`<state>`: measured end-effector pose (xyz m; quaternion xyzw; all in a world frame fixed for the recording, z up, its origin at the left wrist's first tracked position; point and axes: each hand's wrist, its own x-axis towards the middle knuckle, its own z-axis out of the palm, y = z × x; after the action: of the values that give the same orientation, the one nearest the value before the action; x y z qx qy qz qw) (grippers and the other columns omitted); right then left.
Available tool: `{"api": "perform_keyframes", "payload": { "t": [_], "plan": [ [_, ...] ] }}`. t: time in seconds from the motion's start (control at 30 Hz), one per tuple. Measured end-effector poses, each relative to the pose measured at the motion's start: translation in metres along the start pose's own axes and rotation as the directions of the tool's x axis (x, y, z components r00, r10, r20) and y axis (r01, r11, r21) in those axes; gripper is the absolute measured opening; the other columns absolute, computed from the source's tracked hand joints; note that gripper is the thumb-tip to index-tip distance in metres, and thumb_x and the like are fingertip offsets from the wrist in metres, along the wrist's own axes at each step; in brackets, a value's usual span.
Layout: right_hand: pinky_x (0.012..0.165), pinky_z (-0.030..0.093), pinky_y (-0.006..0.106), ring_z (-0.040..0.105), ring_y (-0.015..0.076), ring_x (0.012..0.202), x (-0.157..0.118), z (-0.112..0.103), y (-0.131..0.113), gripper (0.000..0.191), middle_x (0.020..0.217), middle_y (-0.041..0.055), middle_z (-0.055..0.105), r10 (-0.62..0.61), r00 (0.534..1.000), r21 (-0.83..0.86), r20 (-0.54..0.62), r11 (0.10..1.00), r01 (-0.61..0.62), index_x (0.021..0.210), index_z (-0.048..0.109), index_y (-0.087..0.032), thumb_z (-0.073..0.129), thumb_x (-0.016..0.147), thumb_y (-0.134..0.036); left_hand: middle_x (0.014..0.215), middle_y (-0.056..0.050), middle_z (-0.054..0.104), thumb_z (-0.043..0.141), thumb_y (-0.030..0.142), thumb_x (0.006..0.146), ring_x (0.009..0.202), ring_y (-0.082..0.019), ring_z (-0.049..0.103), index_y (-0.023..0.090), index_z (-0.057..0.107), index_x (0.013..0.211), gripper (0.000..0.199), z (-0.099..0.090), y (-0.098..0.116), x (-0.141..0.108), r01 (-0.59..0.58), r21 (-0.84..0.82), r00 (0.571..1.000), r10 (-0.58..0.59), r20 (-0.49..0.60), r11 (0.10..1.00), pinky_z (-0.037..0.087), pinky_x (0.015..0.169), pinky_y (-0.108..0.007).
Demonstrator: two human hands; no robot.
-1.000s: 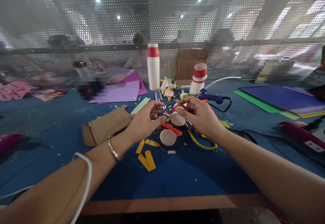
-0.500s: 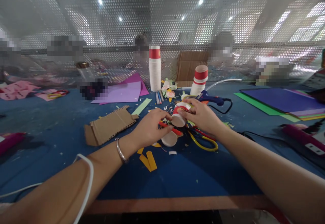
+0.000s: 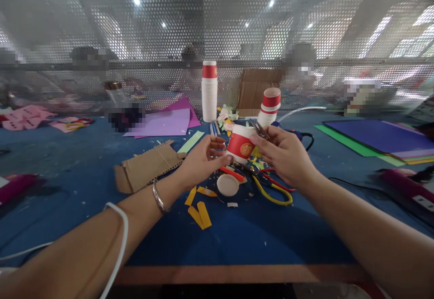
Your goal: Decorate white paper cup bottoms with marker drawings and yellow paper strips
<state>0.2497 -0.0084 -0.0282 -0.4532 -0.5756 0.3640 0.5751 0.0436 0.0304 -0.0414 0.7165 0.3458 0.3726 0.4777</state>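
A red and white paper cup (image 3: 240, 144) with a yellow emblem is held slightly tilted above the blue table. My left hand (image 3: 205, 158) is closed round its left side, the thumb low against it. At the cup's right edge, my right hand (image 3: 286, 155) pinches a small dark metal tool (image 3: 259, 129), its type unclear; those fingers also meet the cup. Below lie a round white disc (image 3: 228, 185), an orange-red stick (image 3: 233, 173) and yellow-handled scissors (image 3: 271, 191). Yellow paper strips (image 3: 203, 214) lie nearer the table's front.
Tall stacked cups (image 3: 209, 93) and a shorter stack (image 3: 270, 105) stand behind. Cardboard (image 3: 149, 165) and purple paper (image 3: 166, 122) lie left; coloured sheets (image 3: 376, 134) and a magenta power strip (image 3: 408, 188) lie right. Behind a perforated screen (image 3: 224, 23) are blurred people.
The cup has turned from end-on to nearly upright, its emblem now showing. My right hand has moved slightly right, and the metal tool now shows in it. More of the white disc is visible.
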Motion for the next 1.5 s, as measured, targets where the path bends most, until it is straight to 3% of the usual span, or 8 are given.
{"api": "perform_keyframes", "payload": {
  "t": [0.13, 0.3, 0.53, 0.7, 0.83, 1.0, 1.23, 1.5],
  "plan": [
    [0.039, 0.012, 0.024, 0.020, 0.0052, 0.042, -0.004, 0.003, -0.005, 0.035, 0.053, -0.0108, 0.031, 0.016, 1.000, 0.135, 0.005, 0.991, -0.016, 0.084, 0.054, -0.022, 0.075, 0.078, -0.049, 0.108, -0.009, 0.066, 0.080, 0.026, 0.076, 0.096, -0.019, 0.065, 0.018, 0.052, 0.113, 0.047, 0.006, 0.007, -0.001, 0.135, -0.336, 0.990, -0.115, 0.078, 0.932, 0.052, 0.086, -0.037],
    [0.040, 0.011, 0.025, 0.019, 0.0052, 0.042, -0.005, 0.004, -0.005, 0.032, 0.052, -0.0114, 0.029, 0.022, 1.000, 0.198, 0.021, 0.980, -0.026, 0.085, 0.054, -0.022, 0.075, 0.080, -0.046, 0.104, -0.005, 0.066, 0.081, 0.016, 0.071, 0.092, -0.018, 0.067, 0.019, 0.055, 0.105, 0.043, 0.012, 0.017, -0.004, 0.160, -0.516, 0.987, -0.148, 0.064, 0.841, 0.054, 0.087, -0.037],
    [0.042, 0.021, 0.025, 0.029, 0.0078, 0.046, -0.007, 0.005, -0.004, 0.035, 0.060, -0.0075, 0.042, -0.084, 0.991, -0.027, -0.101, 0.996, 0.081, 0.103, 0.057, -0.023, 0.071, 0.083, -0.047, 0.091, -0.002, 0.069, 0.075, 0.016, 0.075, 0.082, -0.014, 0.066, 0.018, 0.058, 0.095, 0.027, 0.011, 0.019, 0.000, 0.139, -0.612, 0.977, -0.209, -0.044, 0.778, 0.054, 0.087, -0.034],
    [0.044, 0.021, 0.026, 0.029, 0.0096, 0.049, -0.014, 0.006, -0.009, 0.031, 0.061, -0.0070, 0.037, -0.175, 0.983, -0.081, -0.046, 0.982, 0.171, 0.109, 0.056, -0.024, 0.060, 0.092, -0.050, 0.089, -0.002, 0.069, 0.071, 0.017, 0.078, 0.087, -0.013, 0.064, 0.017, 0.062, 0.086, 0.012, 0.006, 0.017, 0.004, 0.055, -0.610, 0.977, -0.169, -0.130, 0.790, 0.050, 0.094, -0.033],
    [0.046, 0.022, 0.025, 0.030, 0.0089, 0.051, -0.018, 0.011, -0.010, 0.029, 0.060, -0.0069, 0.037, -0.105, 0.987, -0.138, 0.124, 0.983, 0.122, 0.100, 0.060, -0.022, 0.054, 0.095, -0.050, 0.094, -0.004, 0.070, 0.076, 0.021, 0.077, 0.089, -0.016, 0.065, 0.018, 0.062, 0.098, 0.026, 0.005, 0.018, 0.002, 0.040, -0.568, 0.981, -0.140, -0.133, 0.822, 0.053, 0.086, -0.034],
    [0.047, 0.023, 0.024, 0.032, 0.0075, 0.051, -0.017, 0.014, -0.008, 0.031, 0.061, -0.0070, 0.044, -0.006, 0.963, -0.143, 0.271, 0.989, 0.047, 0.098, 0.060, -0.020, 0.057, 0.094, -0.051, 0.100, -0.005, 0.069, 0.079, 0.021, 0.074, 0.090, -0.017, 0.066, 0.017, 0.059, 0.112, 0.044, 0.009, 0.019, -0.002, -0.083, -0.498, 0.975, -0.034, -0.221, 0.863, 0.055, 0.085, -0.034],
    [0.050, 0.024, 0.025, 0.037, 0.0083, 0.055, -0.018, 0.013, -0.010, 0.033, 0.065, -0.0054, 0.049, 0.002, 0.959, -0.141, 0.285, 0.989, 0.040, 0.097, 0.061, -0.020, 0.059, 0.092, -0.053, 0.109, -0.006, 0.068, 0.083, 0.023, 0.073, 0.088, -0.013, 0.066, 0.016, 0.058, 0.113, 0.048, 0.009, 0.013, 0.000, -0.184, -0.372, 0.949, 0.065, -0.309, 0.910, 0.054, 0.080, -0.027],
    [0.049, 0.023, 0.025, 0.033, 0.0084, 0.053, -0.019, 0.012, -0.010, 0.035, 0.062, -0.0063, 0.046, 0.015, 0.960, -0.169, 0.279, 0.985, 0.034, 0.095, 0.061, -0.020, 0.057, 0.093, -0.054, 0.101, -0.003, 0.069, 0.084, 0.024, 0.072, 0.084, -0.012, 0.067, 0.017, 0.055, 0.102, 0.043, 0.008, 0.010, 0.000, -0.223, -0.266, 0.926, 0.118, -0.359, 0.938, 0.054, 0.077, -0.026]
  ]
}}
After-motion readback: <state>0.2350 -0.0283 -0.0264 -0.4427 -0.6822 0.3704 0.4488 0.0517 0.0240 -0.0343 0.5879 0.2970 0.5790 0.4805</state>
